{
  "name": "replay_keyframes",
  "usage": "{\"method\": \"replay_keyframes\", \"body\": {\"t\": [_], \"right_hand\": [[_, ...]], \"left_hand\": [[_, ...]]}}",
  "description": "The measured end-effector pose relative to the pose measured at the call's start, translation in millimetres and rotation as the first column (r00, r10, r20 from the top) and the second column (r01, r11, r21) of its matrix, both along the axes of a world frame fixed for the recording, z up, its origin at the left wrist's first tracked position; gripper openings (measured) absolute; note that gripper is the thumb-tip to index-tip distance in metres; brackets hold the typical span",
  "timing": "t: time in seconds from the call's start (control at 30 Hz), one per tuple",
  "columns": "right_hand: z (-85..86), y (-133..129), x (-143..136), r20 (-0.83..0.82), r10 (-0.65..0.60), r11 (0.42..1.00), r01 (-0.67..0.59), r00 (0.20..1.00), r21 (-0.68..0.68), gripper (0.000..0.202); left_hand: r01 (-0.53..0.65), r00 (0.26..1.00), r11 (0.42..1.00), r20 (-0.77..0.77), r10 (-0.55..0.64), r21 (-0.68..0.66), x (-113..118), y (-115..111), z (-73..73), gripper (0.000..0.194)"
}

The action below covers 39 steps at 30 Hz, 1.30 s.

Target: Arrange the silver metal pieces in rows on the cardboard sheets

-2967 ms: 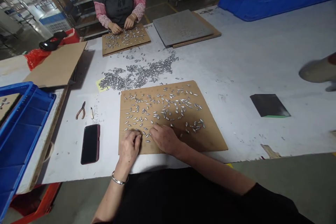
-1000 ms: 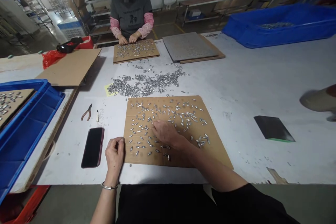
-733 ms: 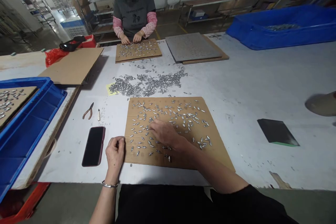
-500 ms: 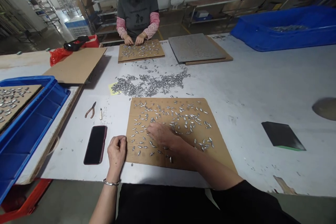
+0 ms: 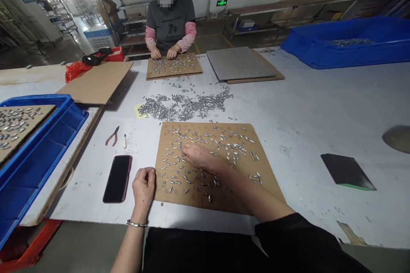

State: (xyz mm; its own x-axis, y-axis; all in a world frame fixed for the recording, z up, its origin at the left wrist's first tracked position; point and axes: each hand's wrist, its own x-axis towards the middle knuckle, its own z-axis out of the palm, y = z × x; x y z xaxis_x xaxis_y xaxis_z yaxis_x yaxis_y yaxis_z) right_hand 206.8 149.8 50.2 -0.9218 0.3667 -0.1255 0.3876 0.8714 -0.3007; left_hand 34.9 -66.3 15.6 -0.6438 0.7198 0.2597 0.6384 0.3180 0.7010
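Note:
A brown cardboard sheet (image 5: 192, 200) lies before me, scattered with small silvery pointed pieces (image 5: 235, 156). Over its left-centre part is my right hand (image 5: 197, 156), fingers pinched down among the pieces; whatever the fingertips hold is too small to name. My left hand (image 5: 143, 182) rests closed at the sheet's left edge, its curled fingers touching the border, and anything inside them is hidden. Beyond the sheet lies a loose pile of the same silvery pieces (image 5: 185, 108), partly over a yellow paper (image 5: 139, 111).
Left of the sheet are a phone (image 5: 117, 178), pliers (image 5: 112, 136) and a small knife (image 5: 124, 141). Blue trays (image 5: 72, 115) stand far left and back right (image 5: 346, 53). A dark block (image 5: 347, 171) lies right. Across the table, a person (image 5: 171, 21) handles pieces on cardboard (image 5: 195, 68).
The view has shifted slightly, so the scene sits a little lower. My right hand remains pinched over nearly the same part of the sheet; my left hand keeps its place at the edge.

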Motion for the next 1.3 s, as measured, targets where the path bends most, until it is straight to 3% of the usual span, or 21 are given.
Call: {"method": "replay_keyframes", "body": {"t": [0.23, 0.37, 0.6, 0.83, 1.1, 1.3], "right_hand": [[12.8, -14.3, -9.7, 0.064, -0.188, 0.98, 0.182, 0.98, 0.082, 0.024], [18.2, -11.8, -8.2, 0.067, -0.226, 0.973, 0.221, 0.972, 0.072, 0.028], [13.3, -24.7, -7.8, 0.047, -0.113, 0.992, 0.11, 0.992, 0.065, 0.025], [8.0, -39.9, -22.0, 0.137, -0.226, 0.972, 0.213, 0.965, 0.101, 0.022], [3.7, -67.0, -26.9, 0.01, -0.041, 0.995, 0.04, 0.999, 0.091, 0.02], [2.2, -76.5, -30.0, -0.007, -0.03, 0.996, 0.031, 1.0, 0.079, 0.023]], "left_hand": [[0.001, 1.0, 1.0, -0.023, -0.001, -0.002, -0.7, 0.7, 0.0, 0.024], [0.0, 1.0, 1.0, -0.028, 0.0, 0.0, -1.0, 0.6, -0.7, 0.024], [0.009, 0.999, 1.0, -0.031, -0.009, -0.006, 0.1, 0.9, -0.4, 0.022], [0.004, 1.0, 1.0, -0.029, -0.004, -0.011, 1.6, 0.1, -1.5, 0.022], [0.002, 0.999, 1.0, -0.032, -0.003, -0.017, 2.5, 0.6, -3.8, 0.022], [0.019, 0.999, 1.0, -0.036, -0.019, -0.009, 1.4, 0.1, -2.3, 0.021]]}}
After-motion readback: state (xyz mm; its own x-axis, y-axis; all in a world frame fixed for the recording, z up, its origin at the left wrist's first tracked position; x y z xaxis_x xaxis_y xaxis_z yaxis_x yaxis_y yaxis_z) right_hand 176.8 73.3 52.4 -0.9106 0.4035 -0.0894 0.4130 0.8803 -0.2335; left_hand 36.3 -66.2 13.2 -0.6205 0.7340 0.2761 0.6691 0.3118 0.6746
